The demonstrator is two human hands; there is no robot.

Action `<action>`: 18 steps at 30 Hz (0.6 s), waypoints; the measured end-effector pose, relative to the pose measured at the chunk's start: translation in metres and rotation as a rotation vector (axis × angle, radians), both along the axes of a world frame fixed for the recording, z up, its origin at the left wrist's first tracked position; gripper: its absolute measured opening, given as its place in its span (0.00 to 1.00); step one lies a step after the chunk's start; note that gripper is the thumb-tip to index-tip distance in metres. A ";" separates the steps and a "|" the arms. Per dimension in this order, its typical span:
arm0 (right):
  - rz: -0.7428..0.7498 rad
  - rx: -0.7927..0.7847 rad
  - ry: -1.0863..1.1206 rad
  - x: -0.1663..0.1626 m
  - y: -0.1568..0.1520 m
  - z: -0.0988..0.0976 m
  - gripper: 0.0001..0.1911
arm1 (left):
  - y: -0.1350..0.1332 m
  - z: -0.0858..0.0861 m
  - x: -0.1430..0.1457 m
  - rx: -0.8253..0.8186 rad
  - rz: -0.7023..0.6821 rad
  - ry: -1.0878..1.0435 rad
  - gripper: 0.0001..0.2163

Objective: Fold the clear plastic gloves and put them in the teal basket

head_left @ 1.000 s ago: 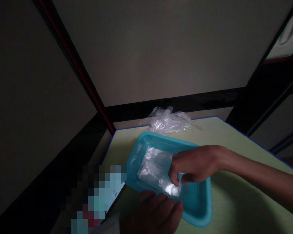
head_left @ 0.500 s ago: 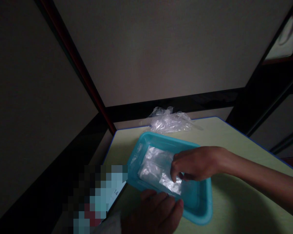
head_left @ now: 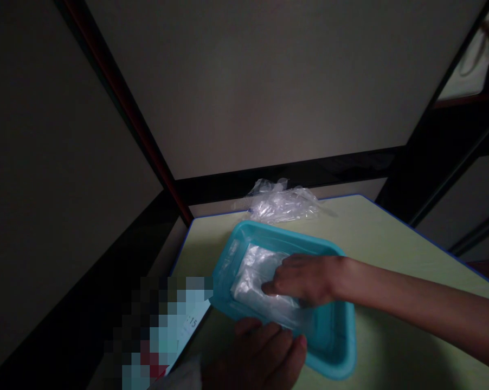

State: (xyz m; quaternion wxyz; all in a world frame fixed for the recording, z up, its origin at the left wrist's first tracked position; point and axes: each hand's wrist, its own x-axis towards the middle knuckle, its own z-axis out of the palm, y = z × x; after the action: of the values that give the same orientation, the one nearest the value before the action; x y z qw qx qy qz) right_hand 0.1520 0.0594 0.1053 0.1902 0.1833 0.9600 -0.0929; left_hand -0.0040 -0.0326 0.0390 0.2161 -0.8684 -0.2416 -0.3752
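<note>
A turquoise plastic tray (head_left: 344,346) sits on the table, with folded clear plastic bags (head_left: 248,279) lying flat inside it. My left hand (head_left: 264,352) is closed over the tray's near rim, fingertips on the edge. Inside the tray, my right hand (head_left: 301,279) bends down over the plastic, its fingers curled and closed on a clear plastic bag. Its thumb is mostly hidden, and part of the bag below it looks blurred.
Crumpled clear plastic wrapping (head_left: 283,203) lies at the table's back edge, against the wall panel. Left of the tray is a lit screen (head_left: 187,319), partly pixelated. The pale table (head_left: 391,238) has a blue edge.
My right hand has moved left and lower over the bags, its fingers now on the plastic. The plastic beneath it has shifted. My left hand stays on the rim.
</note>
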 end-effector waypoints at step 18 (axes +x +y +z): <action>-0.067 -0.040 -0.104 -0.010 0.000 -0.005 0.35 | -0.001 -0.008 0.000 -0.001 0.034 -0.004 0.13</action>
State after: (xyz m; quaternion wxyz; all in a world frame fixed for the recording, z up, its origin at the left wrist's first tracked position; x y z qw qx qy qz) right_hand 0.1418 0.0593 0.1000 0.2403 0.2162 0.9400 -0.1088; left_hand -0.0042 -0.0331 0.0305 0.2215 -0.8637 -0.2569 -0.3729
